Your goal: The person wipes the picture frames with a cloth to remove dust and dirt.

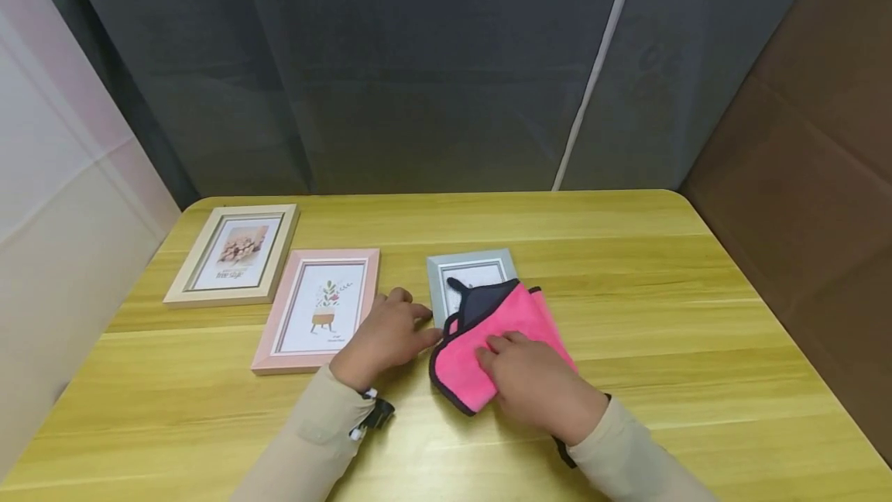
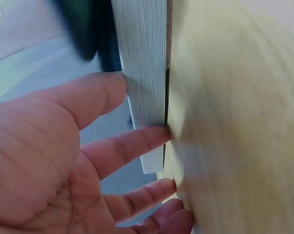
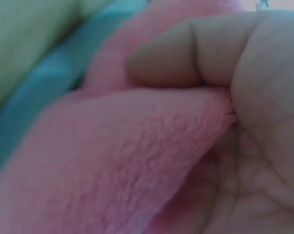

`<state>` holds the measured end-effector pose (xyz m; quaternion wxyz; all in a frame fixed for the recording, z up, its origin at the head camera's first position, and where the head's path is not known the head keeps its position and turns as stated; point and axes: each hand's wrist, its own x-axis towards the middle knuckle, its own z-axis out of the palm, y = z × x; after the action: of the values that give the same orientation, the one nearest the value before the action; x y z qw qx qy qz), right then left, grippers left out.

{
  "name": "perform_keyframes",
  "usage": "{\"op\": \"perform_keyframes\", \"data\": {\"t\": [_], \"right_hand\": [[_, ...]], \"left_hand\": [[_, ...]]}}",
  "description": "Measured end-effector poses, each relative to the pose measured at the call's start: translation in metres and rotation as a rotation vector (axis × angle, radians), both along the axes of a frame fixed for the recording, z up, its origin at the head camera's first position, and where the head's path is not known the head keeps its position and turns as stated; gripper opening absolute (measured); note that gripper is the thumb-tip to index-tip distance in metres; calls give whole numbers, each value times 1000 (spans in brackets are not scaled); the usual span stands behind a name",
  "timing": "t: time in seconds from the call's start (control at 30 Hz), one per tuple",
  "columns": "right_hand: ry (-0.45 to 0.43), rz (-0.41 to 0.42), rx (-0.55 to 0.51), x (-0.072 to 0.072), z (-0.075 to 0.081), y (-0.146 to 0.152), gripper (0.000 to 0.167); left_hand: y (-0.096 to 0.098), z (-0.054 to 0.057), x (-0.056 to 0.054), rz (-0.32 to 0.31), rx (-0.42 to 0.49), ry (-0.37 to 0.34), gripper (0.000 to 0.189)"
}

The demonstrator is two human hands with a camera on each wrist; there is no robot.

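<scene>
A pink cloth (image 1: 519, 316) with black edging and a dark underside covers most of a grey-blue picture frame (image 1: 437, 273) lying on the table. My right hand (image 1: 543, 386) holds the cloth over the frame. In the right wrist view the thumb (image 3: 161, 63) presses into a fold of the pink pile. My left hand (image 1: 390, 331) is at the frame's left side, its fingers extended. Up close in the left wrist view, thumb and index finger touch the frame's side edge (image 2: 144, 73), while the other fingers reach down toward the tabletop.
Left of my left hand lies a pink picture frame (image 1: 279, 331) with a plant print, partly behind that hand. A cream picture frame (image 1: 183, 281) lies farther back at the left. The wooden table (image 1: 662, 316) ends at a dark curtain (image 1: 418, 68).
</scene>
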<state>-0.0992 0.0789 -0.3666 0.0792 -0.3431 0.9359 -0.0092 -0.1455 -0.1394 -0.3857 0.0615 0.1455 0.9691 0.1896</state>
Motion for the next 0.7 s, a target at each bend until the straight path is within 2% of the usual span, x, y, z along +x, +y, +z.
{"op": "perform_keyframes", "data": {"t": [0.1, 0.17, 0.3, 0.4, 0.57, 0.63, 0.7], "right_hand": [[-13, -79, 44, -2, 4, 6, 35], [-18, -89, 39, -5, 6, 9, 32], [-40, -104, -117, -19, 9, 25, 36], [-18, -193, -311, -38, 16, 54, 42], [117, -429, -544, -65, 27, 114, 49], [203, -521, -581, -72, 26, 132, 51], [288, -572, -583, -77, 22, 146, 50]], "left_hand": [[0, -1, 0, 1, 8, -20, 40], [0, -1, -1, 0, 11, -27, 41], [0, -2, -1, 0, 8, -35, 42], [-1, -3, -2, -3, 9, -38, 42], [-3, -4, -1, 9, 27, -50, 41], [-3, -4, 0, 13, 28, -51, 41], [-4, -4, 0, 18, 27, -50, 41]]}}
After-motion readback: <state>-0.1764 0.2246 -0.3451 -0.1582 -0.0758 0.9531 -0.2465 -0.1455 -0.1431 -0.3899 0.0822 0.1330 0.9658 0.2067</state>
